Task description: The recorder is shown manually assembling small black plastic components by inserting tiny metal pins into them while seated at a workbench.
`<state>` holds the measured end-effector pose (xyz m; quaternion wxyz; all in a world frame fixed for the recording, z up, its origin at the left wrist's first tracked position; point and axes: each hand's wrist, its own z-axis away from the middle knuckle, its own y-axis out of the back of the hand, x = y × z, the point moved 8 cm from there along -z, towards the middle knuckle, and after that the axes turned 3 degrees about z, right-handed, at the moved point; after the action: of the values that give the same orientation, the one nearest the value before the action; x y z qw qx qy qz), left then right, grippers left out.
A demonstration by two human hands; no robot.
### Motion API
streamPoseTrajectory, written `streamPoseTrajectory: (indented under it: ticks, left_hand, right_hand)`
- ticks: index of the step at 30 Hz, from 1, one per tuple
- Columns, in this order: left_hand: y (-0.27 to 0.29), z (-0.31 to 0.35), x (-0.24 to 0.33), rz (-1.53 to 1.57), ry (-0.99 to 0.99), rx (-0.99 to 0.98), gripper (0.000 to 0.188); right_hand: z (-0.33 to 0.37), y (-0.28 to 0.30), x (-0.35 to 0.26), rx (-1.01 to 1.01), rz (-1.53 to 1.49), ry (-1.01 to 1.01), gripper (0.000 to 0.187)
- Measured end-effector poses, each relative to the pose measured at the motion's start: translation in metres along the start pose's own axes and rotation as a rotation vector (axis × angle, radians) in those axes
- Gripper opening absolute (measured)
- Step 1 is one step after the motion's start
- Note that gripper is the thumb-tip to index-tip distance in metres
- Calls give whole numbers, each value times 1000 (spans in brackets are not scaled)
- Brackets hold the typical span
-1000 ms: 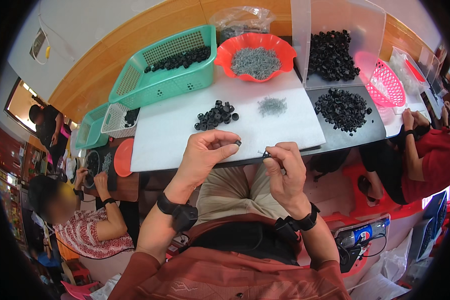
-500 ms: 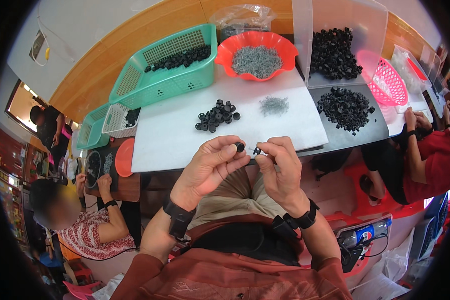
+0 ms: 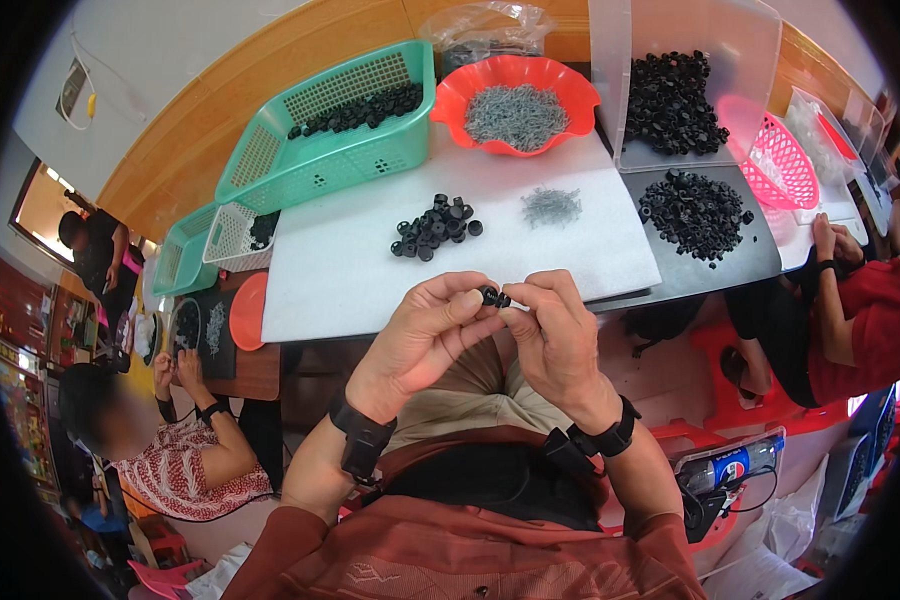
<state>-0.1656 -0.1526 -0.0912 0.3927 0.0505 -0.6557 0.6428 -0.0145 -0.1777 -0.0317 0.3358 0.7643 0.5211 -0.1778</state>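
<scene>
My left hand pinches a round black cap between thumb and fingertips, in front of the table's near edge. Against it, my right hand grips a small black piece with thumb and forefinger; the two parts touch, and the fingertips partly hide them. Just beyond my hands, a heap of black round caps lies on the white sheet. To its right is a little pile of thin grey metal pins or screws.
At the back stand a green basket, a red scalloped bowl of grey pins or screws, and a clear bin of black parts. Small black pieces are heaped before the bin. Co-workers sit at left and right.
My right hand has moved slightly left, bringing the small black piece against the cap. Earlier there was a gap with a thin pin showing between them.
</scene>
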Motion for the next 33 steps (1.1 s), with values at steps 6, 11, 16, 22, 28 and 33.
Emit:
streamPoseTrajectory:
  ticks: [6, 11, 16, 22, 28, 33]
  left_hand:
    - [1, 1, -2, -65, 1, 37, 24]
    - [2, 2, -3, -102, -12, 72, 24]
    - [0, 4, -5, -110, -24, 77, 22]
    - [-7, 3, -6, -137, -35, 80, 20]
    - [-12, 3, -7, -154, -60, 127, 15]
    - [-16, 3, -8, -167, -96, 119, 12]
  right_hand:
    - [0, -2, -1, -44, 27, -3, 24]
    - [2, -3, 1, -59, 29, -9, 26]
    - [4, -1, 3, -44, -18, -29, 25]
    - [5, 4, 7, 13, -80, -33, 24]
    - [6, 8, 3, 77, -32, 52, 27]
    - [10, 9, 0, 108, 29, 107, 30]
